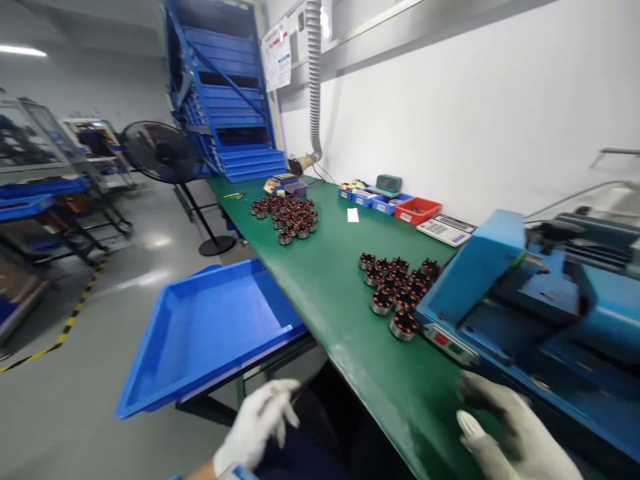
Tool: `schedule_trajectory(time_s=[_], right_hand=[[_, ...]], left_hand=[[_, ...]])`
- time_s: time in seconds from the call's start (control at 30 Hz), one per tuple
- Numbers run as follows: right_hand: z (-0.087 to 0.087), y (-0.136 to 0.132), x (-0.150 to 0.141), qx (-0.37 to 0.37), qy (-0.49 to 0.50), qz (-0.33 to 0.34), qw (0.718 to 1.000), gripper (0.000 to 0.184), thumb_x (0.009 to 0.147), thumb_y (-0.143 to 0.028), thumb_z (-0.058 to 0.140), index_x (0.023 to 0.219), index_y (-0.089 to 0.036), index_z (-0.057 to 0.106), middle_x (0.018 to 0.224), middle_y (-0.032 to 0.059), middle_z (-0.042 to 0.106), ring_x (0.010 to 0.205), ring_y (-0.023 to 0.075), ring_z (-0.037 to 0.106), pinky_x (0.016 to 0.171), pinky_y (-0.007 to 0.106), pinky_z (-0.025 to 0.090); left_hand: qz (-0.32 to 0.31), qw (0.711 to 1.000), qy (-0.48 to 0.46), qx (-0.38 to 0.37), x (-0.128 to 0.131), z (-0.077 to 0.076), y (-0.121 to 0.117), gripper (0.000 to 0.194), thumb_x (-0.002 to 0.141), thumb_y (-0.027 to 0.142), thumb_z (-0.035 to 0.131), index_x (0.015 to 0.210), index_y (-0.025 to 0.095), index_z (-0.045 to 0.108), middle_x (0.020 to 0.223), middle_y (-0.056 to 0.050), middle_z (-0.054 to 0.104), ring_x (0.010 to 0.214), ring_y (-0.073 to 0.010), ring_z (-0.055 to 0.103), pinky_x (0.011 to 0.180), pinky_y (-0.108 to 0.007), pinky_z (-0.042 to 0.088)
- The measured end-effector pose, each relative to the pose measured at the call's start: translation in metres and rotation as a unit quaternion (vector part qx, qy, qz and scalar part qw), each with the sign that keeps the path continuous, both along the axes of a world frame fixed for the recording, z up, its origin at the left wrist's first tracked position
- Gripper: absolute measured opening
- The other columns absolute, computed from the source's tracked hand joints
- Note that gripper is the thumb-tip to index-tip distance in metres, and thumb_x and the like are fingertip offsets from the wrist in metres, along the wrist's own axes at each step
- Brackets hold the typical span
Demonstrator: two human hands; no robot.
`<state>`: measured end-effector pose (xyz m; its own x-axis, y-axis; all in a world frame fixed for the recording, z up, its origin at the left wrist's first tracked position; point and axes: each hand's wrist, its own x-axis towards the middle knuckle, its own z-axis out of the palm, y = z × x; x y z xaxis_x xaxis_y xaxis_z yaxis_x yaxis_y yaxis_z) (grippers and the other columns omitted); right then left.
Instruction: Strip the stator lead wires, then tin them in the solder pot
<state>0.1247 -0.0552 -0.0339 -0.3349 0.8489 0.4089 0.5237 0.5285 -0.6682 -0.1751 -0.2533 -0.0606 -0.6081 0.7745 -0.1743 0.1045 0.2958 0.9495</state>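
My left hand [263, 421], in a white glove, hangs over my lap beside the blue tray [220, 320]. Its fingers are loosely bent and apart, slightly blurred, and I make out nothing held in them; a dark shape behind the fingertips is unclear. On the right, my right hand [515, 427] wears a glove with greyed fingers. Thumb and fingers are spread over the green bench top [345, 327], close to the front of a blue machine [480, 267]. Beside the machine stands a group of wound motor stators [400, 287] with copper coils and black tops.
Farther along the bench are more stators [290, 213], a scale [281, 183], blue bins [385, 203], a red bin [417, 210] and a calculator [446, 229]. A floor fan [163, 153] and a rack of blue trays [225, 100] stand beyond. A flexible duct [314, 80] hangs down.
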Motion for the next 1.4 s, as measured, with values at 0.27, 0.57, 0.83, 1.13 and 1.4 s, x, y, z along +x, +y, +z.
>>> schedule_trajectory(time_s=[0.27, 0.57, 0.83, 1.13, 1.4], right_hand=[[0.015, -0.004, -0.011, 0.082, 0.021, 0.020, 0.996, 0.033, 0.085, -0.044, 0.058, 0.108, -0.022, 0.063, 0.090, 0.0047, 0.071, 0.079, 0.0202, 0.071, 0.072, 0.032, 0.061], [0.018, -0.001, -0.006, 0.090, -0.010, 0.048, 0.995, 0.033, 0.088, -0.039, 0.058, 0.113, -0.019, 0.062, 0.092, 0.0060, 0.070, 0.081, 0.0187, 0.070, 0.073, 0.030, 0.061], [0.012, -0.001, -0.011, -0.014, -0.046, 0.064, 0.997, 0.035, 0.086, -0.040, 0.057, 0.114, -0.019, 0.063, 0.099, 0.0076, 0.070, 0.087, 0.0215, 0.069, 0.078, 0.037, 0.060], [0.015, -0.006, -0.022, -0.097, 0.059, 0.059, 0.992, 0.055, 0.073, -0.039, 0.070, 0.123, -0.018, 0.058, 0.111, 0.0111, 0.065, 0.093, 0.0251, 0.067, 0.084, 0.045, 0.058], [0.026, 0.006, -0.018, -0.147, 0.395, -0.082, 0.903, 0.065, 0.060, -0.040, 0.079, 0.116, -0.021, 0.052, 0.106, 0.0090, 0.070, 0.093, 0.0246, 0.070, 0.085, 0.040, 0.059]], left_hand=[[-0.398, 0.725, 0.352, 0.438, 0.041, 0.069, 0.139, 0.064, 0.079, 0.026, 0.067, 0.139, 0.028, 0.043, 0.085, -0.003, 0.076, 0.068, -0.0169, 0.071, 0.065, -0.029, 0.057], [-0.252, 0.861, 0.440, 0.025, -0.001, 0.045, 0.238, 0.060, 0.071, 0.047, 0.071, 0.124, 0.022, 0.058, 0.133, -0.010, 0.061, 0.120, -0.0315, 0.062, 0.104, -0.045, 0.050], [-0.241, 0.896, 0.371, -0.016, 0.000, 0.042, 0.247, 0.063, 0.068, 0.056, 0.073, 0.121, 0.025, 0.058, 0.127, -0.007, 0.067, 0.119, -0.0309, 0.063, 0.102, -0.042, 0.050], [-0.168, 0.938, 0.265, 0.144, 0.033, 0.043, 0.201, 0.055, 0.060, 0.041, 0.077, 0.105, 0.021, 0.052, 0.103, -0.007, 0.068, 0.097, -0.0245, 0.069, 0.091, -0.040, 0.056], [-0.355, 0.869, 0.182, 0.292, 0.145, 0.059, 0.214, 0.052, 0.069, 0.035, 0.077, 0.113, 0.022, 0.053, 0.108, -0.006, 0.067, 0.097, -0.0220, 0.069, 0.089, -0.038, 0.058]])
